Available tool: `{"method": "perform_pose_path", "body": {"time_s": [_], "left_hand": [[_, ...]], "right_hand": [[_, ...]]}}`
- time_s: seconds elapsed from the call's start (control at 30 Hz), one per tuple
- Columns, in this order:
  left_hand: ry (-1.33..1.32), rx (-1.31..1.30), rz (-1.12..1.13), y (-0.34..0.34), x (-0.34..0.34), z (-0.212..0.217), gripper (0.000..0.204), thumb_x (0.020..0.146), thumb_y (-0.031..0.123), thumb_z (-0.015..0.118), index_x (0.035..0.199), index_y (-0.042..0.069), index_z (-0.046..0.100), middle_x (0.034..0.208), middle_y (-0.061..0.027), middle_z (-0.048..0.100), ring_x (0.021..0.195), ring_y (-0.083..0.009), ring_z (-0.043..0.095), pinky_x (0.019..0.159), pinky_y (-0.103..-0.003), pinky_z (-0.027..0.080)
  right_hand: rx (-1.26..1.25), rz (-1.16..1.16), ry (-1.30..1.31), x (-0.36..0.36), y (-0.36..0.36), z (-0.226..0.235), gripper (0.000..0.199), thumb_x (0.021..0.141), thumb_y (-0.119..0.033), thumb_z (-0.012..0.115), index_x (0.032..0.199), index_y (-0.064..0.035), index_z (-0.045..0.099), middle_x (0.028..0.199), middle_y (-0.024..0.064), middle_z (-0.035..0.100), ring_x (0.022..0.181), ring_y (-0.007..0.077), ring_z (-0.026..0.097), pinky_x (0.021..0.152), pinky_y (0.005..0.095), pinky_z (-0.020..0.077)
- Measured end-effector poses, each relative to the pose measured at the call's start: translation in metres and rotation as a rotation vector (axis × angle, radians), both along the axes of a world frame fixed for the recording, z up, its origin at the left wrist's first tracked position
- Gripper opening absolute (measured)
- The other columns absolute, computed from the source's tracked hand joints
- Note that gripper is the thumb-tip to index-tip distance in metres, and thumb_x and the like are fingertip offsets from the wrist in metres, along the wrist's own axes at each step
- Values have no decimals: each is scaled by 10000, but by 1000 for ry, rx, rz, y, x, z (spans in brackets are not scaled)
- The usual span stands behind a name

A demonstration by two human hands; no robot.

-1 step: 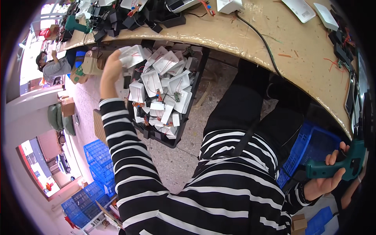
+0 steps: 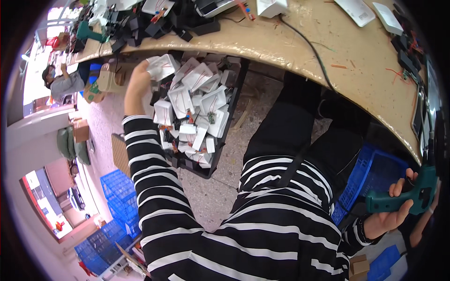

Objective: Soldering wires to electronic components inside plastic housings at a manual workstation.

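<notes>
My left hand (image 2: 138,85) is closed on the edge of a white plastic housing (image 2: 162,67) with thin red wires inside. It holds this housing at the far end of a black crate (image 2: 213,169), which is heaped with similar white housings (image 2: 181,101), several with wires and small circuit boards. At the lower right, my right hand (image 2: 389,218) is wrapped round the handle of a green glue gun (image 2: 396,202). Its front end lies near the dark rim of the picture and cannot be made out well.
A workbench (image 2: 281,44) curves across the top, bearing black boxes (image 2: 161,28), a second green gun-shaped tool (image 2: 90,32) and a black cable (image 2: 307,42). Blue baskets (image 2: 115,187) stand at left, another blue basket (image 2: 370,175) under the bench. Another person (image 2: 65,84) is at far left.
My left hand and the white housing have shifted slightly to the right. My right hand keeps its hold on the glue gun, almost unmoved.
</notes>
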State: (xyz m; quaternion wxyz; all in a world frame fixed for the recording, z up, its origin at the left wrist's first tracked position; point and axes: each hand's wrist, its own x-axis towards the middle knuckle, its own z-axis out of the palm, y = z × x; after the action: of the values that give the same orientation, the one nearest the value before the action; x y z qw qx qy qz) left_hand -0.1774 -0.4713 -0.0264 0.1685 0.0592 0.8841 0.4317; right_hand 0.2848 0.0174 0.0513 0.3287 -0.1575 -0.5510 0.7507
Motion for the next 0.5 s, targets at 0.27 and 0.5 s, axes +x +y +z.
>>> {"method": "perform_pose_path", "body": {"time_s": [0.27, 0.5], "left_hand": [[65, -458, -213, 19, -4, -57, 353, 741, 169, 552, 1025, -39, 543, 983, -204, 579, 907, -263, 544, 787, -333, 404], [-127, -265, -526, 137, 76, 94, 236, 777, 92, 570, 980, -27, 567, 797, -127, 589, 735, -174, 574, 660, -284, 438]], "right_hand": [[-32, -25, 67, -16, -8, 11, 612, 822, -212, 564, 1268, 63, 248, 1217, 206, 392, 710, 126, 471, 571, 234, 415], [-126, -13, 224, -1, 24, 0, 630, 812, -217, 583, 1269, 54, 243, 1215, 199, 388, 694, 131, 477, 564, 240, 418]]}}
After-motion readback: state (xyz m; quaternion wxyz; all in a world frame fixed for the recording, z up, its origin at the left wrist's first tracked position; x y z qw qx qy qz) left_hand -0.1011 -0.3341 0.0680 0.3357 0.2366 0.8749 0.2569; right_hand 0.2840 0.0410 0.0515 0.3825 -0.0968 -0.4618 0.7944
